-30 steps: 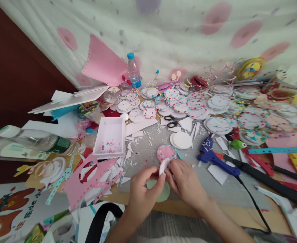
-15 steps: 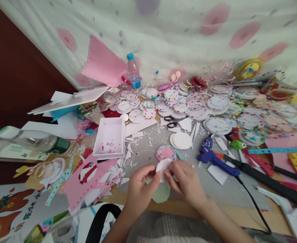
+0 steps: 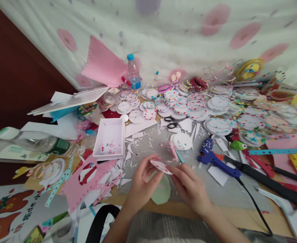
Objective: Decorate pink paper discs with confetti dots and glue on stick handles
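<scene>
My left hand point(image 3: 145, 180) and my right hand point(image 3: 189, 185) hold a small white paper disc point(image 3: 161, 167) by its opposite edges. The disc is tilted, and red dots show along it. Just beyond it stands a pink piece point(image 3: 173, 151), seen nearly edge-on with thin strands around it; whether it is joined to the disc I cannot tell. Below the hands a pale green disc point(image 3: 161, 190) lies at the near edge of the grey cutting mat point(image 3: 143, 143). White paper discs point(image 3: 182, 141) lie on the mat farther back.
To the right lies a blue glue gun point(image 3: 219, 163) with a black cord. Black-handled scissors point(image 3: 172, 123) rest among paper scraps. A white box point(image 3: 109, 135) holds confetti. Dotted discs point(image 3: 173, 98) pile along the back by a water bottle point(image 3: 133, 72). Another bottle point(image 3: 39, 140) lies left.
The white disc has been turned in my hands, from its plain face to a tilted view with red dots. The pink disc behind has tipped from face-on to nearly edge-on.
</scene>
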A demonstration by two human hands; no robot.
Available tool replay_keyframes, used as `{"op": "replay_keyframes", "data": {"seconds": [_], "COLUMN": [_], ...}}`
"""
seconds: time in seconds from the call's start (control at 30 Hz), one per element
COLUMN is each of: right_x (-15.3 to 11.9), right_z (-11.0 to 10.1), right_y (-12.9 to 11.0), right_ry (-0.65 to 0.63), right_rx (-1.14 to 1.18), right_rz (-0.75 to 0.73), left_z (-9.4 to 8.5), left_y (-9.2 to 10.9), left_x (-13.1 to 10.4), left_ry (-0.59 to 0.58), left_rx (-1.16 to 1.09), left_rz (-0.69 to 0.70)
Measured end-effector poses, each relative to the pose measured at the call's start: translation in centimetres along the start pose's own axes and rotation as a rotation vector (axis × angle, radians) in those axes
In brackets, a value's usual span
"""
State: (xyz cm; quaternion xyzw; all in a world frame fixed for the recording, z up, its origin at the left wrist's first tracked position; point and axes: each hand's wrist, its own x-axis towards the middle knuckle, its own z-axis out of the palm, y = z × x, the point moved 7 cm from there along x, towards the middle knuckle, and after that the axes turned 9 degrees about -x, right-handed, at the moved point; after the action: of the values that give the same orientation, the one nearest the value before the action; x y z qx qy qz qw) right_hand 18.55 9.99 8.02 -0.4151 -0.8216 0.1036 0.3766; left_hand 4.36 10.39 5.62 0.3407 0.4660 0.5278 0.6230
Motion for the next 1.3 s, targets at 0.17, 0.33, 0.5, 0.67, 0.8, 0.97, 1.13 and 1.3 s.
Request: {"op": "replay_keyframes", "data": {"seconds": [0.17, 0.33, 0.5, 0.67, 0.8, 0.97, 1.13, 1.3], "right_x": [-0.4, -0.6, -0.8, -0.8, -0.5, 0.0, 0.3, 0.8], "right_z": [0.2, 0.8, 1.4, 1.8, 2.0, 1.9, 1.3, 1.2], "right_y": [0.3, 0.5, 0.5, 0.5, 0.3, 0.1, 0.4, 0.9], "right_ry": [0.02, -0.011, -0.064, -0.074, -0.083, -0.077, -0.038, -0.103], "right_rx": [-0.054, -0.012, -0.013, -0.029, -0.02, -0.05, -0.044, 0.259], "right_rz": [-0.049, -0.002, 0.036, 0.028, 0.019, -0.008, 0.006, 0.182], "left_z": [-0.3, -0.6, -0.7, -0.6, -0.3, -0.7, -0.4, -1.6], "left_y": [-0.6, -0.2, -0.3, -0.6, -0.7, -0.7, -1.0, -1.5], "left_x": [-0.3, -0.3, -0.2, 0.0, 0.1, -0.1, -0.1, 0.0], "left_ry": [0.018, 0.085, 0.108, 0.094, 0.072, 0.096, -0.004, 0.089], "left_rx": [-0.045, -0.015, -0.026, -0.056, -0.075, -0.097, -0.312, -0.207], "left_rz": [-0.037, 0.026, 0.055, 0.054, 0.063, 0.05, -0.045, -0.03]}}
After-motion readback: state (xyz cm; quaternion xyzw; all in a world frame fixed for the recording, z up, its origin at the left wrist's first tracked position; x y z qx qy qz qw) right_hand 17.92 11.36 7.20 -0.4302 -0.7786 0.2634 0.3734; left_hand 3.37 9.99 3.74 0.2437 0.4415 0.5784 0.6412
